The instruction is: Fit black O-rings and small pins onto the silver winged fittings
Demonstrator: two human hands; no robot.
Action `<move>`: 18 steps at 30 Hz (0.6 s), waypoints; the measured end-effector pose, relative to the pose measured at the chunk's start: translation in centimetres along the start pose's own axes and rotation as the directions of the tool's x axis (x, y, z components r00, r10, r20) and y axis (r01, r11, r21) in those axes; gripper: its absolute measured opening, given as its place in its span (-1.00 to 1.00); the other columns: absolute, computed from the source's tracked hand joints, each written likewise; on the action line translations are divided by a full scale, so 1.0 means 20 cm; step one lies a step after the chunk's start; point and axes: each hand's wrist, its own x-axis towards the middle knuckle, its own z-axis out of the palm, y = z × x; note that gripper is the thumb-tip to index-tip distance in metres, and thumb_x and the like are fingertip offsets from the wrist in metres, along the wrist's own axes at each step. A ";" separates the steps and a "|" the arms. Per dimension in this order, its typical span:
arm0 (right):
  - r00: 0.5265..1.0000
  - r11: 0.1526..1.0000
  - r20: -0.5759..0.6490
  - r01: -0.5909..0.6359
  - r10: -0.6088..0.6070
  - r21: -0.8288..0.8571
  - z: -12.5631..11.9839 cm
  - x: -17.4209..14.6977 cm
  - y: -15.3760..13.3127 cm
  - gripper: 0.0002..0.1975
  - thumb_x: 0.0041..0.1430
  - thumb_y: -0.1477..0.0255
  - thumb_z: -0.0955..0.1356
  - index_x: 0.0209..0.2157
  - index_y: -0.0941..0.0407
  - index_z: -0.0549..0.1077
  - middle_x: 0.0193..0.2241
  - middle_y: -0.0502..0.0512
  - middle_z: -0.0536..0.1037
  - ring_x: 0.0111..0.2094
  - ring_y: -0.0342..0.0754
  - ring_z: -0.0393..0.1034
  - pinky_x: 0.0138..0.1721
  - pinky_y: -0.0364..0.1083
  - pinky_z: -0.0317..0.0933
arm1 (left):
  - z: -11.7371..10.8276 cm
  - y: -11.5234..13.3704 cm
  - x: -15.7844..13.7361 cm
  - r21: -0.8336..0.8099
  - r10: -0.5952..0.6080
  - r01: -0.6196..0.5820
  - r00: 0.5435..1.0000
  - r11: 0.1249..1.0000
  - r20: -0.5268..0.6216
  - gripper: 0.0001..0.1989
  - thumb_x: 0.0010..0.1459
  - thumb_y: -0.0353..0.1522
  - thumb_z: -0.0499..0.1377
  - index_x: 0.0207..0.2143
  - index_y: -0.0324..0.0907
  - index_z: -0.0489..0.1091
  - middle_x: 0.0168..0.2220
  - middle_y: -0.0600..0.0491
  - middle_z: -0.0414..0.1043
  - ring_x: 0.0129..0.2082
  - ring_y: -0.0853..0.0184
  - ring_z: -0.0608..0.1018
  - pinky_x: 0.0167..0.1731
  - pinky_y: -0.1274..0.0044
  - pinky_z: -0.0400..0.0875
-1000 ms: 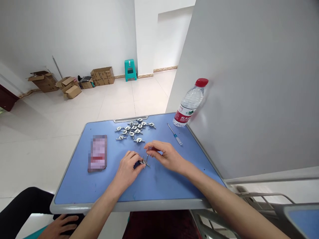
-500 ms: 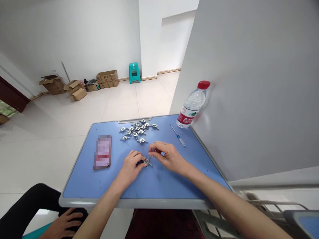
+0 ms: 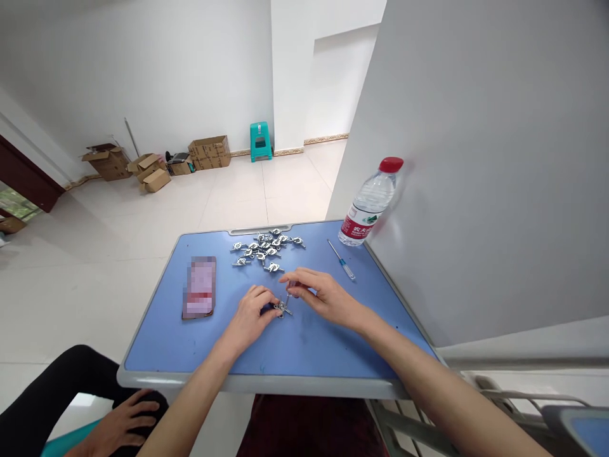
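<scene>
My left hand point(image 3: 253, 314) is closed, its thumb and fingers pinching a small silver metal fitting point(image 3: 282, 309) against the desk. Over that fitting, my right hand point(image 3: 320, 295) grips a small screwdriver point(image 3: 288, 297) by its pinkish, see-through handle, most of which the fingers hide. The thin shaft points down at the fitting; whether the tip touches it is too small to tell. Beyond my hands lies a loose pile of several similar metal fittings point(image 3: 261, 246).
The blue desk point(image 3: 209, 349) also bears a phone point(image 3: 200, 287) on the left, another screwdriver point(image 3: 341, 260) and a water bottle point(image 3: 368, 206) by the grey partition point(image 3: 485, 178) on the right. A co-worker's hand point(image 3: 126, 422) rests at lower left. Boxes and a stool point(image 3: 260, 141) stand by the wall.
The fingers of my right hand have shifted around the screwdriver handle, the index finger now reaching further out. My left hand keeps its hold. The whole view has shifted slightly.
</scene>
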 end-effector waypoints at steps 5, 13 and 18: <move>0.996 0.999 -0.088 -0.014 0.009 -0.051 0.01 0.00 0.00 -0.87 0.30 0.48 0.21 -0.31 0.10 0.36 -0.46 0.01 0.42 -0.46 -0.14 0.29 -0.42 -0.17 0.19 | 0.00 0.00 0.00 0.024 0.028 -0.028 1.000 0.999 -0.013 -0.96 0.17 -0.43 0.18 -0.32 -0.13 0.41 -0.27 0.06 0.43 -0.20 0.27 0.42 -0.18 0.42 0.38; 0.986 0.996 -0.159 -0.064 0.054 -0.061 0.04 0.00 -0.02 -0.89 0.23 0.53 0.23 -0.37 0.10 0.33 -0.49 0.00 0.42 -0.50 -0.14 0.27 -0.46 -0.17 0.15 | 0.01 0.00 0.00 0.067 0.062 -0.060 0.998 0.996 -0.023 -0.96 0.18 -0.43 0.17 -0.34 -0.13 0.40 -0.30 0.08 0.42 -0.24 0.29 0.41 -0.22 0.44 0.38; 0.977 0.992 -0.198 -0.092 0.074 -0.085 0.06 0.00 -0.03 -0.89 0.21 0.55 0.24 -0.38 0.11 0.33 -0.50 -0.01 0.40 -0.50 -0.14 0.26 -0.45 -0.17 0.14 | 0.01 0.00 0.00 0.054 0.057 -0.056 0.998 0.997 -0.019 -0.96 0.19 -0.41 0.17 -0.34 -0.14 0.40 -0.29 0.06 0.42 -0.22 0.27 0.42 -0.21 0.42 0.38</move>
